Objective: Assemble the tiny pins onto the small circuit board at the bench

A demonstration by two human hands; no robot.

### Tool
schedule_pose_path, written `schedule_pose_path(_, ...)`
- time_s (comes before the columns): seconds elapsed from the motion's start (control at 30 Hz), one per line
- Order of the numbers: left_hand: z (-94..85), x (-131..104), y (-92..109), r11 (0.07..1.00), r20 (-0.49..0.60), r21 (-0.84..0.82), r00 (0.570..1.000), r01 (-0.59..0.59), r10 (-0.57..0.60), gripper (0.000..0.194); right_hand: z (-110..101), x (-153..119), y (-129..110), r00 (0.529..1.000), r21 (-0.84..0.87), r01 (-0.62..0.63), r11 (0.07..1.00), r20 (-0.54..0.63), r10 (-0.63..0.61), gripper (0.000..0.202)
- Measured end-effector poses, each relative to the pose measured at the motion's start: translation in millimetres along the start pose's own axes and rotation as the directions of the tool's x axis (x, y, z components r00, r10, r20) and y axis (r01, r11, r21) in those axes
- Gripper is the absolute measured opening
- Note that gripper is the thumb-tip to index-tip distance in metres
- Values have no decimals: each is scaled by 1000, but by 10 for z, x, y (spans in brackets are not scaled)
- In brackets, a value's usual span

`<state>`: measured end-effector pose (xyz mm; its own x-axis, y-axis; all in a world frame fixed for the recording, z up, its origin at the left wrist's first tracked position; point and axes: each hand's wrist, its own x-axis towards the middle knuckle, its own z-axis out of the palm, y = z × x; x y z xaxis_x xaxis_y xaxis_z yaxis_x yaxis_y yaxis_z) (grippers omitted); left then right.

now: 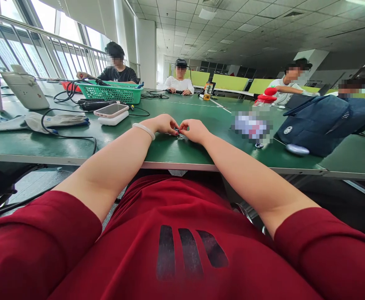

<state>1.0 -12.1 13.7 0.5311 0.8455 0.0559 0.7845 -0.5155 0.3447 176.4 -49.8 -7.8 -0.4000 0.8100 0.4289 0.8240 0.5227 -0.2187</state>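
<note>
My left hand (166,125) and my right hand (194,130) meet just above the green table (157,156), close to its front edge. Fingertips of both hands are pinched together around a small dark, silvery piece (176,131), too small to name and partly covered by the fingers. Below the fingertips, a small shiny bit (180,137) shows against the green surface; whether it joins the piece I cannot tell. A white band circles my left wrist.
To the left are a phone (115,110) on a white case, a glove (55,121), cables and a green basket (110,92). A navy bag (322,125), a white mouse-shaped object (297,149) and a blurred packet (252,125) lie right. Several people sit beyond.
</note>
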Motion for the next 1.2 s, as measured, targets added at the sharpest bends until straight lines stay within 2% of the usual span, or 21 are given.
schedule_pose_path(0.47, 22, 50, -41, 999, -6, 1, 999, -43, 43, 54, 69, 47, 55, 1000, -32, 2, 999, -7, -3, 13)
schedule_pose_path(0.8, 27, 48, -46, 996, 4, -41, 997, -83, 83, 50, 20, 12, -36, 1000, -23, 27, 999, 5, -27, 15)
schedule_pose_path(1.2, 13, -5, 19, 998, 2, -12, 998, -67, 67, 49, 30, 24, -3, 1000, -24, 21, 999, -19, -21, 17)
